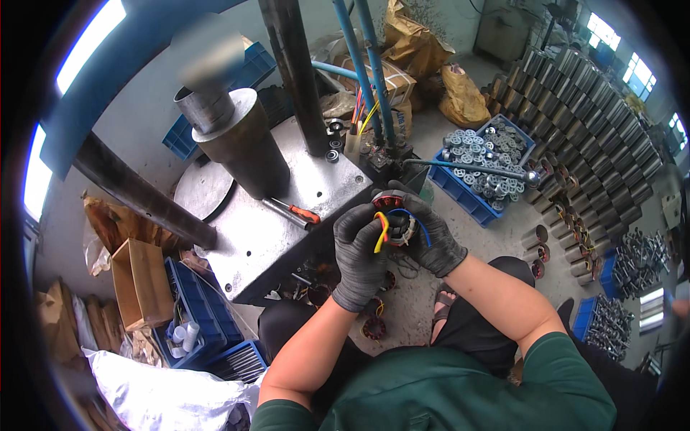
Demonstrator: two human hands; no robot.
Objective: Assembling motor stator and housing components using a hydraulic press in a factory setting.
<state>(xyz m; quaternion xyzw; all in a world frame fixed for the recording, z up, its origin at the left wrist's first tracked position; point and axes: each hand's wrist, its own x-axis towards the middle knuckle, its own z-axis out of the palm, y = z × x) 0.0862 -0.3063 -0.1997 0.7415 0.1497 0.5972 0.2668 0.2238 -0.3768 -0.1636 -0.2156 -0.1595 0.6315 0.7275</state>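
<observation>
Both of my hands wear grey gloves. Between them, just off the front corner of the metal press table (pixel 277 248), they grip a motor stator (pixel 393 228) with red winding at its top. My left hand (pixel 357 255) wraps its left side, where yellow and red wires (pixel 382 233) curl over the thumb. On the other side my right hand (pixel 437 241) is closed around it, a blue wire (pixel 422 223) looping across the fingers. Glove fingers hide part of the stator. Nearest on the tabletop lie an orange-handled screwdriver (pixel 305 213) and a metal tube (pixel 285 214).
A thick steel cylinder (pixel 248 154) stands on the table between dark posts. Beyond my right hand sits a blue crate (pixel 460 200) of metal end caps, with stacked steel housings (pixel 575 122) farther right. Another stator (pixel 374 327) lies on the floor; a white sack (pixel 162 391) rests lower left.
</observation>
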